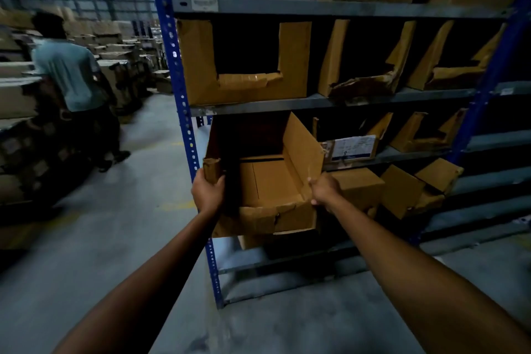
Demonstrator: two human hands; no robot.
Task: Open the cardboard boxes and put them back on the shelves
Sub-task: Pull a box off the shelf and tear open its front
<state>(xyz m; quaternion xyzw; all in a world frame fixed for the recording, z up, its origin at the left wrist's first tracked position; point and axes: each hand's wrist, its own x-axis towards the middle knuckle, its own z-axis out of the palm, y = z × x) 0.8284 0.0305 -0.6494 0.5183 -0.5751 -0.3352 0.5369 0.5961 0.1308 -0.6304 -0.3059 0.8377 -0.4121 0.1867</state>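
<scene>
The left grip (207,190) curls round the crumpled left wall of the open cardboard box (273,181), and the right grip (324,189) clasps its right front corner. The box juts past the shelf's (402,156) front edge at its left end. It looks empty, so probably light but floppy, and the side walls seem the best hold.

Both hands, left (207,190) & right (324,190), grip open box (275,181) at shelf (316,102)
</scene>
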